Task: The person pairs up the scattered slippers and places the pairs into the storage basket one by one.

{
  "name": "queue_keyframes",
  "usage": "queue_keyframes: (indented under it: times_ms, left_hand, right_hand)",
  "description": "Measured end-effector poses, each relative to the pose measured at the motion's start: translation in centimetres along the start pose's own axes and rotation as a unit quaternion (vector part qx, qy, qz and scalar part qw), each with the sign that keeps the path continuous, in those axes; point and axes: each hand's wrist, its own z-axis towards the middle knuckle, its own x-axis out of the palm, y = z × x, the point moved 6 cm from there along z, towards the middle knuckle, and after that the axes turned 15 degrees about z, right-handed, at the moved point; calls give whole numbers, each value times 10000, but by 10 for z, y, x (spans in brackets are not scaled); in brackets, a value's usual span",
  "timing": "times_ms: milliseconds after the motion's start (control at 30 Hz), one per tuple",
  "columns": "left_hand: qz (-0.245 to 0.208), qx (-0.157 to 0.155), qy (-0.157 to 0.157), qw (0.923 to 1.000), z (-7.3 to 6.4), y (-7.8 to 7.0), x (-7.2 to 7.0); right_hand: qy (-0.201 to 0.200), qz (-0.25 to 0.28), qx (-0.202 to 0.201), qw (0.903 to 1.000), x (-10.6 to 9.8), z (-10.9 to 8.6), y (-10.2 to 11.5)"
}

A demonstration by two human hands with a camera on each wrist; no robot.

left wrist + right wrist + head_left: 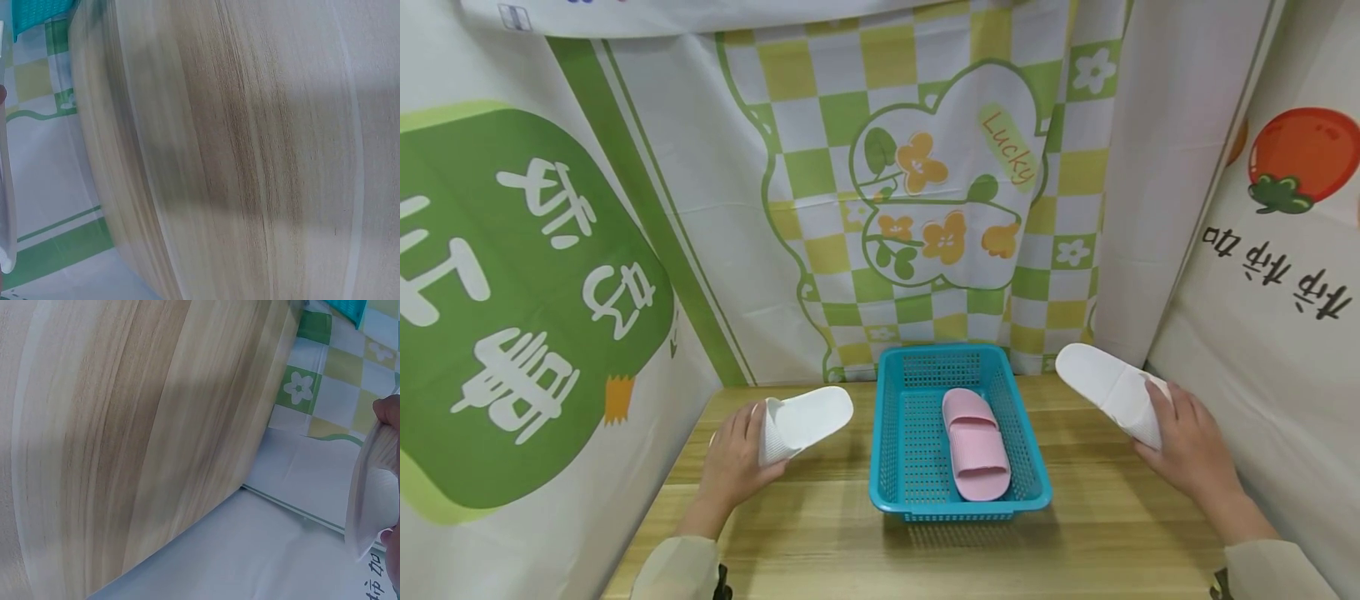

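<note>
My left hand (pixel 735 457) grips a white slipper (pixel 814 417) by its strap, left of the basket and over the table. On the other side, my right hand (pixel 1191 437) holds a second white slipper (pixel 1093 375) with its sole facing the head camera. Between the hands stands a teal plastic basket (pixel 886 450). A pink slipper (pixel 977 446) lies strap up in its right half. Only an edge of the left slipper (pixel 7 206) shows in the left wrist view. The right wrist view catches part of the other slipper (pixel 369 487) and some fingers.
The wooden table (pixel 820 550) ends at the back against a checked cloth (pixel 835 242). Printed cloth walls close in the left side (pixel 647 467) and the right side (pixel 1285 400).
</note>
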Motion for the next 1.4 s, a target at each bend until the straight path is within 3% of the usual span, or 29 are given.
queue_keyframes:
  times_ms: [333, 700, 1100, 1400]
  left_hand:
    - [28, 121, -302, 9995, 6, -3, -4]
    - [-196, 229, -398, 9988, 22, -8, -12]
    - [-240, 494, -316, 9980, 42, -25, -23]
    - [-393, 680, -564, 9953, 52, -40, -26]
  right_hand:
    - [109, -80, -46, 9999, -1, 8, 8]
    - [26, 25, -271, 9996, -3, 15, 15]
    - [-116, 110, -461, 9988, -5, 31, 31]
    - [-32, 84, -549, 9984, -4, 38, 42]
